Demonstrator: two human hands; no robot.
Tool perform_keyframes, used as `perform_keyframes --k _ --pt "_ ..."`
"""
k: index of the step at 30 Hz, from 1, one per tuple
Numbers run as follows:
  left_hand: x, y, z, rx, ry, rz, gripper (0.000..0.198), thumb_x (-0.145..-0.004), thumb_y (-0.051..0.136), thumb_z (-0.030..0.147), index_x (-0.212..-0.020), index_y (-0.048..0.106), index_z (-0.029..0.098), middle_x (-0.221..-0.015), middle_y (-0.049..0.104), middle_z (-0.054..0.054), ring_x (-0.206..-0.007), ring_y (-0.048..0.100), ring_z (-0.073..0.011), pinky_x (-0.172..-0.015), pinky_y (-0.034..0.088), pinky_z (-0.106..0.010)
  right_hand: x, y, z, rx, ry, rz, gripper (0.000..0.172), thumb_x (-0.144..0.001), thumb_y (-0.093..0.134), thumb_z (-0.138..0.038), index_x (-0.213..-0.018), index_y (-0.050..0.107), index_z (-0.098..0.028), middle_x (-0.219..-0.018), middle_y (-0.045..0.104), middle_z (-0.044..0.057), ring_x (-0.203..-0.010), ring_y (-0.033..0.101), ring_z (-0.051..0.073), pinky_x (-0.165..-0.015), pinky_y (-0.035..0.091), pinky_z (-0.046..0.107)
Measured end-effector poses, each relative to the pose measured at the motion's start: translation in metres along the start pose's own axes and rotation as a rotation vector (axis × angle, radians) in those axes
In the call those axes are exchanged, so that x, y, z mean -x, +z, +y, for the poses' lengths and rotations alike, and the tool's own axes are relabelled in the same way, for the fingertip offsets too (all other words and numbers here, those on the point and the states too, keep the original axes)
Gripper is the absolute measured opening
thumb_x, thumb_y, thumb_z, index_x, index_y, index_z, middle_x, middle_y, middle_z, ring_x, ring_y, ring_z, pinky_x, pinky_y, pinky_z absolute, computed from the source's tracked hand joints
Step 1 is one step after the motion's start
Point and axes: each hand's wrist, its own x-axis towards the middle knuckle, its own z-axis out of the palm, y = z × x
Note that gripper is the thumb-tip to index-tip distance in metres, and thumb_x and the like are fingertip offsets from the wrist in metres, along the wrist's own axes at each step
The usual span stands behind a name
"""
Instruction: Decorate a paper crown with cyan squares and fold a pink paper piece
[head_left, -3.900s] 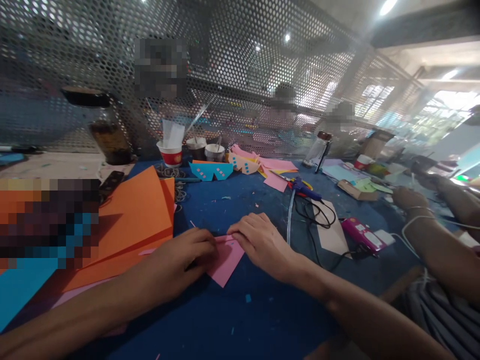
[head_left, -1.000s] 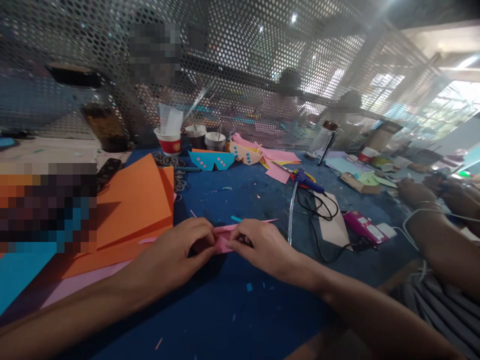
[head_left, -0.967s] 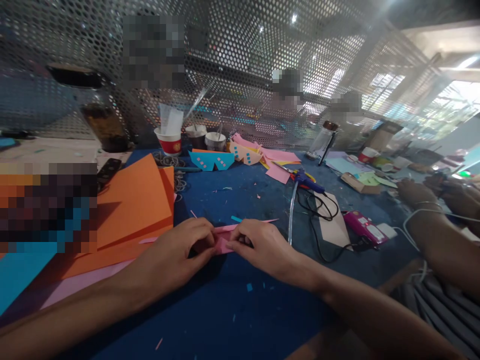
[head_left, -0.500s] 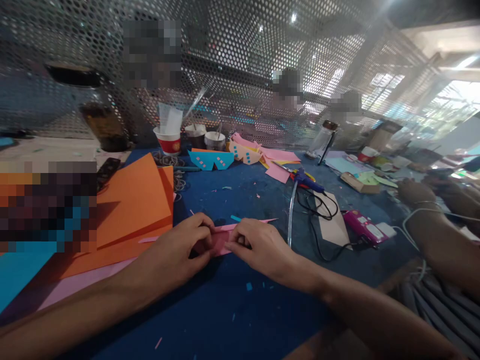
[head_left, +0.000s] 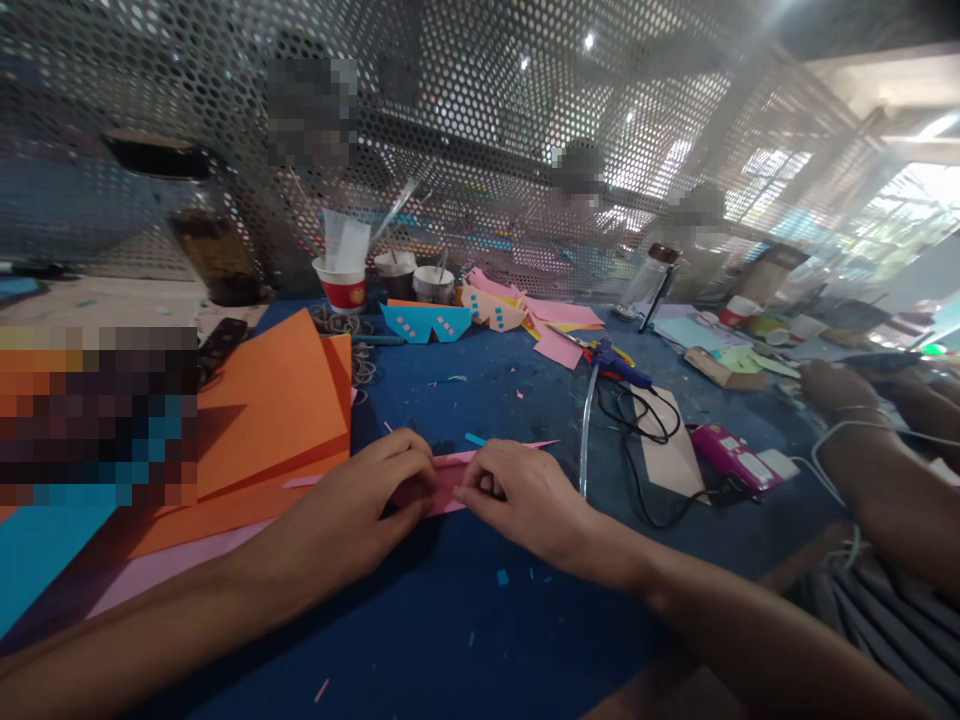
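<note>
A folded piece of pink paper (head_left: 448,484) lies low over the blue table, pinched at both ends. My left hand (head_left: 386,495) is closed on its left part, thumb below and fingers above. My right hand (head_left: 517,495) grips the right part the same way; its curled fingers hide some of the paper. A thin pink tip sticks out beyond the right knuckles. Just behind that hand is a small blue paper strip (head_left: 475,439). Orange sheets (head_left: 270,410) lie beside my left forearm.
Blue and peach paper cut-outs, the blue one (head_left: 426,322) nearer, stand at the back beside paper cups (head_left: 339,285). A blue glue gun (head_left: 619,362) with a black cord rests right of centre, near a magenta device (head_left: 731,458). Another person's arm (head_left: 877,450) reaches in at right.
The view has shifted slightly, so everything sits a little further right and lower. Both hands keep their hold on the pink paper, with hardly any other movement.
</note>
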Motion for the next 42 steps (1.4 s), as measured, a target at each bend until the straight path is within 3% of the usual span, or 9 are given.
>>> perform_keyframes --k 14,19,23,28,34,38,42 --pt "0.003 -0.001 -0.004 -0.056 0.090 -0.031 0.027 -0.103 0.050 0.015 -0.103 0.075 0.025 -0.116 0.070 -0.004 -0.104 0.070 -0.0191 -0.089 0.057 -0.033 0.000 0.000 -0.001 0.023 0.014 -0.005 0.019 -0.100 0.079 -0.021 -0.085 0.067 -0.018 -0.085 0.068 0.000 -0.078 0.060 0.014 -0.072 0.036 0.028" --pt "0.010 0.000 0.000 -0.260 0.182 -0.060 0.033 -0.107 0.047 0.017 -0.113 0.080 0.022 -0.120 0.077 -0.009 -0.105 0.076 -0.0223 -0.089 0.064 -0.036 -0.001 0.002 -0.001 -0.013 0.017 0.010 0.019 -0.099 0.078 -0.020 -0.084 0.066 -0.019 -0.080 0.066 -0.002 -0.076 0.059 0.013 -0.071 0.036 0.028" --pt "0.018 0.005 0.000 -0.482 0.309 -0.020 0.032 -0.106 0.049 0.017 -0.119 0.079 0.018 -0.125 0.079 -0.013 -0.110 0.077 -0.0275 -0.092 0.067 -0.044 -0.001 0.003 -0.001 0.001 0.014 0.009 0.017 -0.099 0.079 -0.019 -0.086 0.068 -0.019 -0.085 0.069 -0.001 -0.080 0.061 0.014 -0.073 0.036 0.028" --pt "0.025 0.010 -0.005 -0.560 0.406 0.044 0.031 -0.110 0.049 0.020 -0.125 0.076 0.014 -0.122 0.080 -0.015 -0.108 0.077 -0.0288 -0.090 0.068 -0.045 -0.001 0.001 -0.002 0.015 0.008 -0.005 0.016 -0.100 0.078 -0.018 -0.087 0.069 -0.019 -0.086 0.070 0.000 -0.082 0.062 0.015 -0.073 0.037 0.029" --pt "0.029 0.011 -0.012 -0.576 0.377 0.141 0.032 -0.109 0.054 0.024 -0.135 0.073 0.017 -0.145 0.071 -0.019 -0.133 0.067 -0.0376 -0.106 0.062 -0.059 0.000 -0.001 -0.003 0.022 0.008 -0.005 0.017 -0.099 0.080 -0.019 -0.087 0.068 -0.019 -0.087 0.071 0.000 -0.082 0.064 0.015 -0.073 0.038 0.029" --pt "0.030 0.015 -0.018 -0.507 0.345 0.127 0.032 -0.112 0.054 0.031 -0.134 0.074 0.018 -0.140 0.077 -0.015 -0.128 0.073 -0.0312 -0.106 0.064 -0.051 0.000 0.000 -0.002 0.027 -0.003 0.003 0.018 -0.101 0.078 -0.023 -0.086 0.068 -0.019 -0.086 0.070 0.000 -0.080 0.062 0.015 -0.072 0.037 0.028" --pt "0.030 0.015 -0.019 -0.501 0.365 0.126 0.034 -0.114 0.052 0.030 -0.131 0.077 0.016 -0.132 0.081 -0.015 -0.125 0.076 -0.0300 -0.107 0.065 -0.049 0.000 0.001 -0.002 0.050 0.000 0.006 0.022 -0.102 0.078 -0.025 -0.083 0.067 -0.019 -0.084 0.069 0.000 -0.079 0.062 0.015 -0.070 0.036 0.029"
